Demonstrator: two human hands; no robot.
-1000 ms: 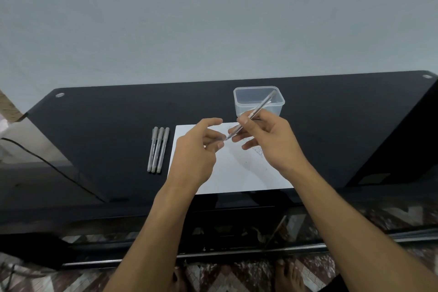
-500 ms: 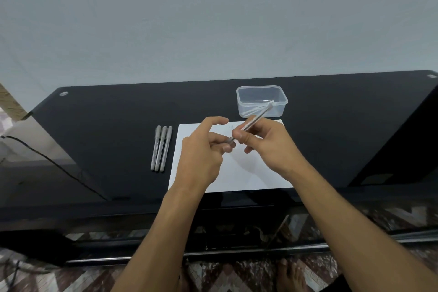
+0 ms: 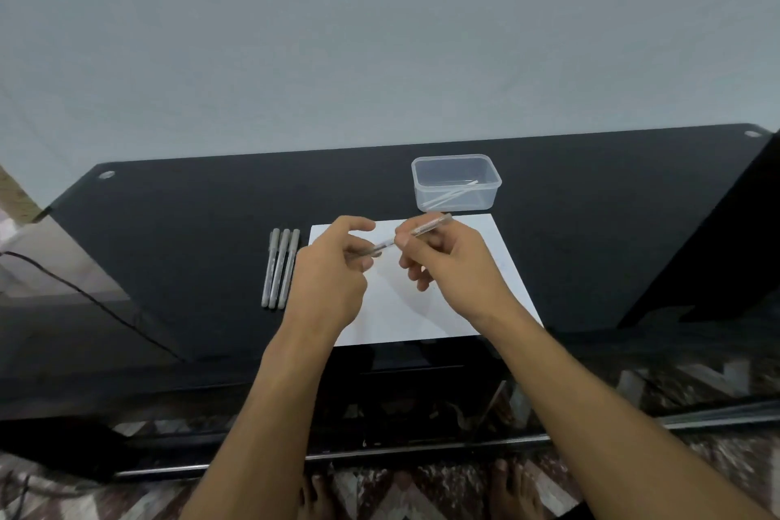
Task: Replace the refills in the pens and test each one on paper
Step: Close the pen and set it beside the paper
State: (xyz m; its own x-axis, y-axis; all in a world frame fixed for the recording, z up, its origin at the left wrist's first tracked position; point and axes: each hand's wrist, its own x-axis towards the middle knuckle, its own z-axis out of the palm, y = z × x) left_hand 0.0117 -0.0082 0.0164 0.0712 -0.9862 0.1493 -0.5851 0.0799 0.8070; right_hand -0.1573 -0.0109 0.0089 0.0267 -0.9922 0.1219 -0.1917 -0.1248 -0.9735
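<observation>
Both hands hold one clear pen (image 3: 426, 228) above the white paper (image 3: 494, 266). My right hand (image 3: 449, 266) grips the barrel between thumb and fingers, its far end pointing up and right. My left hand (image 3: 333, 279) pinches the pen's tip end with thumb and fingers. Three grey pens (image 3: 280, 268) lie side by side on the black table, left of the paper. A clear plastic container (image 3: 456, 182) with white refills (image 3: 449, 196) stands behind the paper.
The black glass table (image 3: 190, 232) runs wide to both sides, with a grey wall behind it. A dark cable (image 3: 84, 300) crosses the lower shelf at left. My bare feet (image 3: 513, 490) stand on the patterned floor below the table's front edge.
The pen has tilted from steeply upright to nearly level and dropped clear of the container. My left hand has closed onto its tip end. The view shifted slightly.
</observation>
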